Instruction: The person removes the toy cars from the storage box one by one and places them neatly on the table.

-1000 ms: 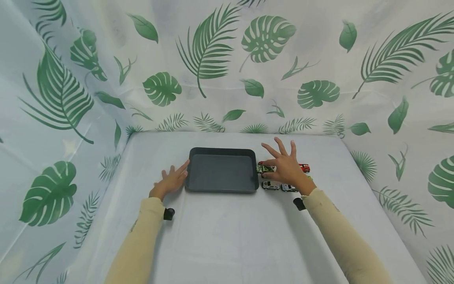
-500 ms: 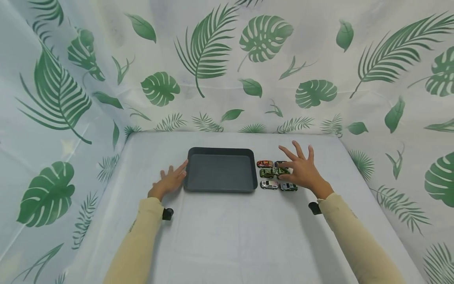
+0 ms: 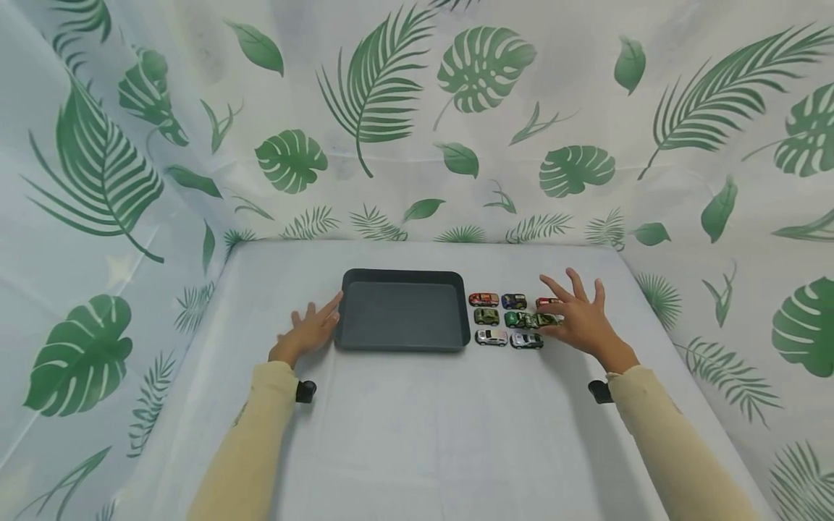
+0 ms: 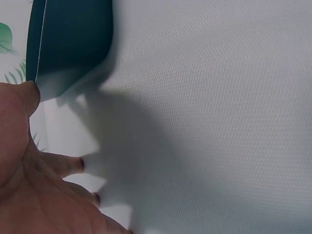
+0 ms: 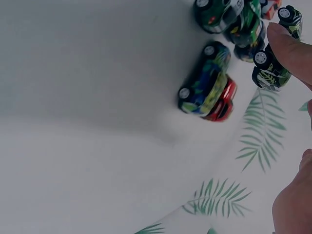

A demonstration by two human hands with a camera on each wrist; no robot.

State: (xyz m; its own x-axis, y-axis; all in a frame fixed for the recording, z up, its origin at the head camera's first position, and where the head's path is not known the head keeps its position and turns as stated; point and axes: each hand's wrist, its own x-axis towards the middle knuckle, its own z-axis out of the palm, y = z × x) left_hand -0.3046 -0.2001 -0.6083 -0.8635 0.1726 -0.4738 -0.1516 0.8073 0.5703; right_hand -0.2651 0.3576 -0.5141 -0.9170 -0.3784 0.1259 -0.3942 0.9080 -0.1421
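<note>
The dark grey rectangular tray (image 3: 404, 347) lies flat on the white table. At its left rim is my left hand (image 3: 306, 334), touching the edge with the other fingers spread; in the left wrist view the thumb (image 4: 30, 95) meets the tray wall (image 4: 73, 44). To the tray's right, my right hand (image 3: 583, 325) pinches a green-patterned toy car (image 3: 546, 320) between thumb and fingers, its remaining fingers raised. In the right wrist view this toy car (image 5: 273, 68) shows beside the thumb (image 5: 290, 48). The hand partly covers a red toy car (image 3: 547, 302).
Several toy cars stand in rows beside the tray, among them an orange one (image 3: 483, 299), a blue one (image 3: 514, 301) and a white one (image 3: 491, 337). Below the right hand are a blue-and-yellow toy car (image 5: 207, 83) and a red one (image 5: 226, 103). Leaf-printed curtains (image 3: 391, 181) surround the table.
My right hand has moved right, away from the tray, with the green-patterned toy car between its fingers, uncovering more parked toy cars. My left hand stays at the tray's left rim.
</note>
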